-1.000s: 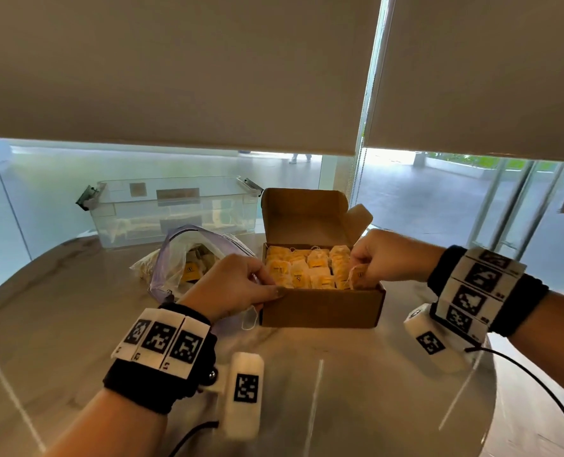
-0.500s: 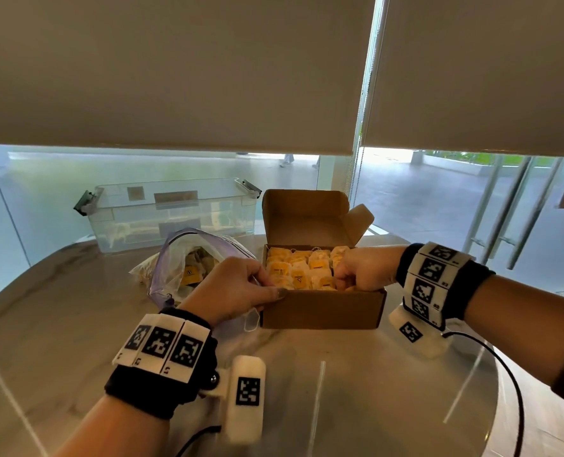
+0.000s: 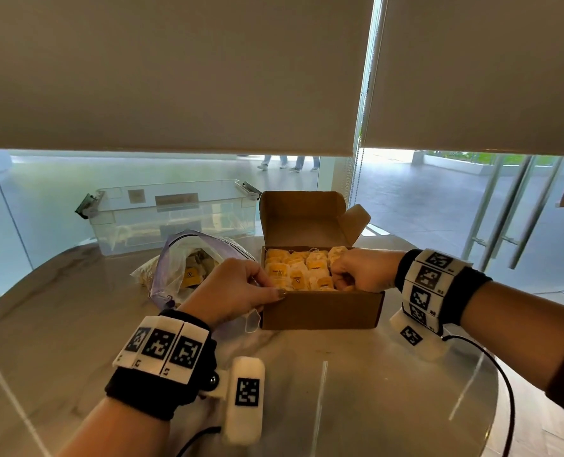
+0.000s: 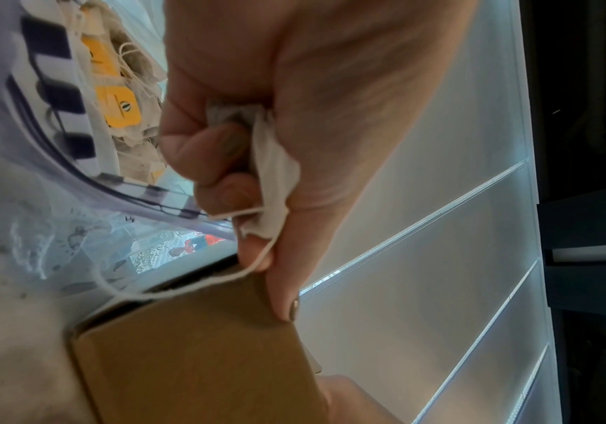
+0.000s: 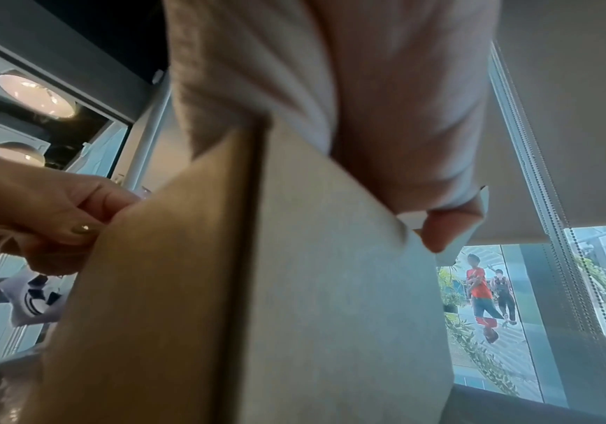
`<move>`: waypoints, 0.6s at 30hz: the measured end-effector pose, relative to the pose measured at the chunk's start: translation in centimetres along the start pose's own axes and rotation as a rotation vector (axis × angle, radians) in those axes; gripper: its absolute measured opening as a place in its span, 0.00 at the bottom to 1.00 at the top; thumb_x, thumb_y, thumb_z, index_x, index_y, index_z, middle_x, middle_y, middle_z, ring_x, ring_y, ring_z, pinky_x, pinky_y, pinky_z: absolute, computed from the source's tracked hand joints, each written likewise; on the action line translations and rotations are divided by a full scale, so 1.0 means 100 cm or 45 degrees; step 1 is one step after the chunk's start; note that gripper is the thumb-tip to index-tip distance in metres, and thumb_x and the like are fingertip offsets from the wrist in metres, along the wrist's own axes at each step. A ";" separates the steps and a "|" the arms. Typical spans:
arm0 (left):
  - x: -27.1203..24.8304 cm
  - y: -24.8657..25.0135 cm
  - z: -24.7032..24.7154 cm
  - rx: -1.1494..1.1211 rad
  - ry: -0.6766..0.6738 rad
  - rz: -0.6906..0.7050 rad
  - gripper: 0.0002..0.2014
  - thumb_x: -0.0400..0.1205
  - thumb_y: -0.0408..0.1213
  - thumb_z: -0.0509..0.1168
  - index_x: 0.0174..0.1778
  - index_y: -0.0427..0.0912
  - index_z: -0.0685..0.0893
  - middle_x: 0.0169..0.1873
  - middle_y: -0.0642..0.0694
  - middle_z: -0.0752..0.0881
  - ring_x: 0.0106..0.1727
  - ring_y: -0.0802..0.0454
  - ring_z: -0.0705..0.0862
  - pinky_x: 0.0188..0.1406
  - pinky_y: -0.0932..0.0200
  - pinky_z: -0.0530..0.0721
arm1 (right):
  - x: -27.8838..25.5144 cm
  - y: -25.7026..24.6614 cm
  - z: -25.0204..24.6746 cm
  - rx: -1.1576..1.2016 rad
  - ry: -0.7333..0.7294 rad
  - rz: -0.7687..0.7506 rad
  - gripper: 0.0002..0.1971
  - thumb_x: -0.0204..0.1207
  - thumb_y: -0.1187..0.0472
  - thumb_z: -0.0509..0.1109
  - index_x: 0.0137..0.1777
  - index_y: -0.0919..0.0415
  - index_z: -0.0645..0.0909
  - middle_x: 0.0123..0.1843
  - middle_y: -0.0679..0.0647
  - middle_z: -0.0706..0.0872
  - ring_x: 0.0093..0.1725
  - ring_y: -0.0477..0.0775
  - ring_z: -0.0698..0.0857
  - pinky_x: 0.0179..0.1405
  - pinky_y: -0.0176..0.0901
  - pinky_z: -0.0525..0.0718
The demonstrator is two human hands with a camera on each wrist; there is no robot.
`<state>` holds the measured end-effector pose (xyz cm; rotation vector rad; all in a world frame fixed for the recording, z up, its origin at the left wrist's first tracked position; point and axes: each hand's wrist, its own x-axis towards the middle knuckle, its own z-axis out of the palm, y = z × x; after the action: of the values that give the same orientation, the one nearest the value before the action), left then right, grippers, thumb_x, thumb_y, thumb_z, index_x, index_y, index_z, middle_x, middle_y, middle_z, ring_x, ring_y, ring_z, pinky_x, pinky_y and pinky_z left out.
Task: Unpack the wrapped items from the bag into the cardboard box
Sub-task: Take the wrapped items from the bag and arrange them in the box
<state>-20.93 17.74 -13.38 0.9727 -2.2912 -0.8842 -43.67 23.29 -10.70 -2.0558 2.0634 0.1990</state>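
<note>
Two hands are at the open cardboard box [image 3: 321,310] on the worktop [image 3: 307,374]. The left hand [image 3: 237,291] pinches a white tea bag [image 4: 276,178] by the box's near-left corner. The right hand [image 3: 361,270] is curled inside among the packed tea bags [image 3: 302,270]; what it holds cannot be seen. The plastic bag [image 3: 181,262] lies just left.

Counting one cardboard box [image 3: 320,310] packed with too many yellow-tagged wrapped items [image 3: 302,270] to tally exactly, one zip bag [image 3: 178,258] holding several more, one clear plastic bin [image 3: 171,216], two hands, two roller blinds [image 3: 175,74], one round table [image 3: 76,308].
</note>
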 end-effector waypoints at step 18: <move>-0.005 0.029 0.003 -1.116 0.130 0.120 0.25 0.79 0.21 0.62 0.63 0.56 0.73 0.57 0.43 0.79 0.54 0.47 0.84 0.49 0.52 0.85 | -0.044 -0.066 -0.017 1.028 0.673 -0.173 0.07 0.77 0.54 0.68 0.49 0.55 0.84 0.43 0.50 0.88 0.43 0.45 0.86 0.41 0.31 0.83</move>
<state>-22.12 19.82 -11.58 0.4866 -1.5602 -1.5470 -37.16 27.02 -7.57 -1.7896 1.7635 -1.1136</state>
